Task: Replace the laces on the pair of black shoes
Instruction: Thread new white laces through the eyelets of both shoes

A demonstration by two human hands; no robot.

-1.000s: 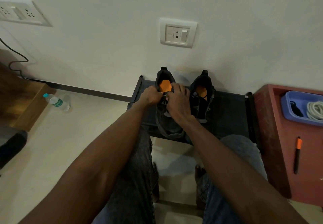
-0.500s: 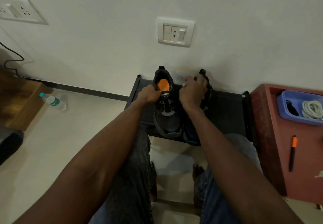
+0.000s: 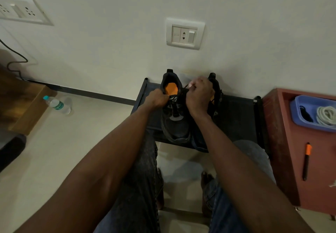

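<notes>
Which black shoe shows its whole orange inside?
The left black shoe, beside the left hand. Its orange insole is uncovered; the right hand covers most of the other shoe.

Two black shoes on a black bench point(image 3: 236, 112) at 12 o'clock of the frame, heels twd the wall. Left shoe point(image 3: 175, 120) shows orange insole; right shoe point(image 3: 215, 90) mostly hidden behind the right hand. Left hand point(image 3: 156, 99) grips the left shoe's collar at its 9 o'clock side. Right hand point(image 3: 199, 94), fingers curled, pinches a black lace point(image 3: 183, 91) running from the left shoe's eyelets. At 3 o'clock: red cabinet point(image 3: 283, 141) w/ blue tray point(image 3: 298, 121) holding white laces point(image 3: 326, 115), plus orange-black pen point(image 3: 307, 161). At 9 o'clock: water bottle point(image 3: 57, 104) on the floor.
</notes>
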